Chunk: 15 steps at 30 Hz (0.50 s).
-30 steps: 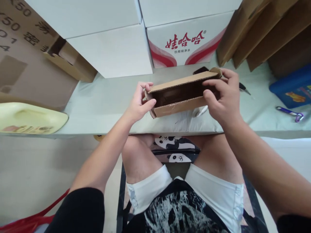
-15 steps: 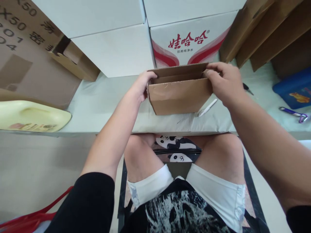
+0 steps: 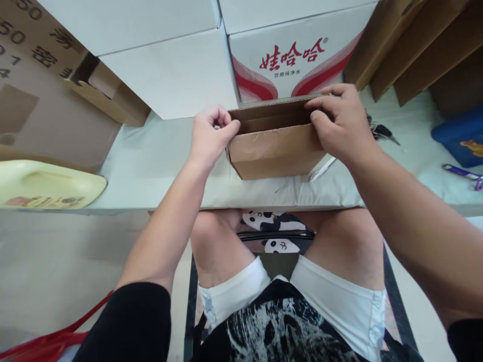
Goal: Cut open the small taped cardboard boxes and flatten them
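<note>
A small brown cardboard box (image 3: 275, 151) stands on the pale table (image 3: 158, 166) right in front of me, its open top facing up and away. My left hand (image 3: 209, 136) is closed on the box's left end, fingers curled over the flap there. My right hand (image 3: 339, 125) grips the right end, thumb on the near wall and fingers over the far top edge. The inside of the box is in shadow.
White cartons, one with red lettering (image 3: 290, 60), stand just behind the box. Brown cartons (image 3: 45, 100) lie at left, flat cardboard sheets (image 3: 407, 45) lean at right. A cream tray (image 3: 45, 183), keys (image 3: 381, 131), a white strip (image 3: 320, 170), a blue container (image 3: 460, 138) and a purple tool (image 3: 462, 172) lie around.
The box was held tilted with its opening toward me; it has been turned upright and set on the table farther back. Both hands shifted to its top corners.
</note>
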Motion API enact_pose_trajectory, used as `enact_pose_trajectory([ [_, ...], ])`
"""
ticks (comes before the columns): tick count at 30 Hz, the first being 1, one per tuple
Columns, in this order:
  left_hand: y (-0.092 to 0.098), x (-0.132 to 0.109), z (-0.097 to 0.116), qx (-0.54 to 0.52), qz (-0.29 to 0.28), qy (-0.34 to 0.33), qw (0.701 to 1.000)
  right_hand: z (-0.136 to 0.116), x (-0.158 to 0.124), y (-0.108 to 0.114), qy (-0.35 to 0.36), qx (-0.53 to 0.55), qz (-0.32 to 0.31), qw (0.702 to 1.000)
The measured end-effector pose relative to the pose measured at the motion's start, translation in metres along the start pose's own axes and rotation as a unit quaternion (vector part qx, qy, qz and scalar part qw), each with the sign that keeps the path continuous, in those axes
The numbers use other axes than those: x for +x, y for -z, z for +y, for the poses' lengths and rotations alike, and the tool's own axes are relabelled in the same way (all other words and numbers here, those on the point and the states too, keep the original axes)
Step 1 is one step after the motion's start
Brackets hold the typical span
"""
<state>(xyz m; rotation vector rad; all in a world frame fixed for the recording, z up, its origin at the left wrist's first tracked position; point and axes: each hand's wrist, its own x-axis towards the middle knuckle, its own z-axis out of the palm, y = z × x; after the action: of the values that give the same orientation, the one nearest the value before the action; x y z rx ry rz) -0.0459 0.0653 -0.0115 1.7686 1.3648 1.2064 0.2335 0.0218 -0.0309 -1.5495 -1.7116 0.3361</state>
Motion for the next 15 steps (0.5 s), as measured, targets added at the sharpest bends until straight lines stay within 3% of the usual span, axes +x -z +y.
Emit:
enact_pose_trajectory([
  [3,0.001,-0.005,0.007,0.010,-0.039,0.017,0.999,-0.005,0.005,0.008,-0.036,0.021,-0.040,0.998],
  [9,0.003,0.000,0.007,0.009,-0.026,0.053,0.998,-0.010,0.014,0.024,-0.106,0.025,-0.146,0.983],
  [12,0.007,0.002,0.010,0.008,-0.056,0.072,0.996,0.006,0.015,0.030,-0.053,0.037,-0.192,0.979],
  [15,0.008,0.001,0.018,0.014,-0.158,0.083,0.984,0.021,0.013,0.034,0.023,0.049,-0.192,0.980],
])
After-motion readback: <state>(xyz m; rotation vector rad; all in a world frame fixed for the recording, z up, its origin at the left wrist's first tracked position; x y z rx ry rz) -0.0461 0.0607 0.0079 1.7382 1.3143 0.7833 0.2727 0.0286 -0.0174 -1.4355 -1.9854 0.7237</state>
